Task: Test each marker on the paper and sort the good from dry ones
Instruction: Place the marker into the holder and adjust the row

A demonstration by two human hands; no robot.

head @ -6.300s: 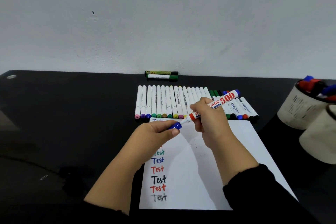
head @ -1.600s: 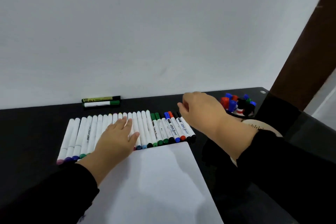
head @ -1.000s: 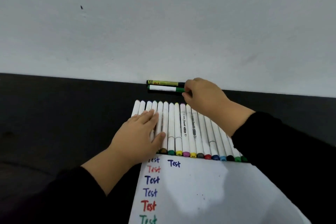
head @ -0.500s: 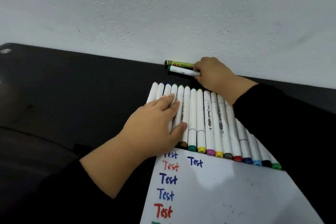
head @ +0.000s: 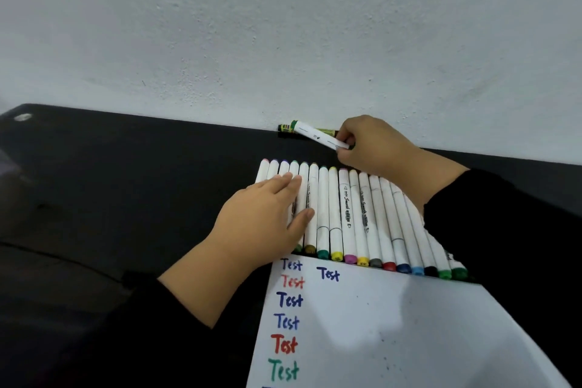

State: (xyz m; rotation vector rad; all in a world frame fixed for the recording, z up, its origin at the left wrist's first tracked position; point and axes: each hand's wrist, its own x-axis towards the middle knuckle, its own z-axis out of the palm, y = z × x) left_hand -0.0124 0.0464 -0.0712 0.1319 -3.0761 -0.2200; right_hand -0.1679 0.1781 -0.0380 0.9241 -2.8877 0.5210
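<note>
Head view: the right hand [head: 374,148] pinches a green-capped marker [head: 318,133] near the wall. The left hand [head: 267,214] rests flat on a marker row [head: 352,214]. The paper [head: 393,324] shows seven "Test" words; testing seems partway.

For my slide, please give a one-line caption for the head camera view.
Right hand lifts a white green-capped marker by the wall; left hand rests flat on the marker row.
</note>
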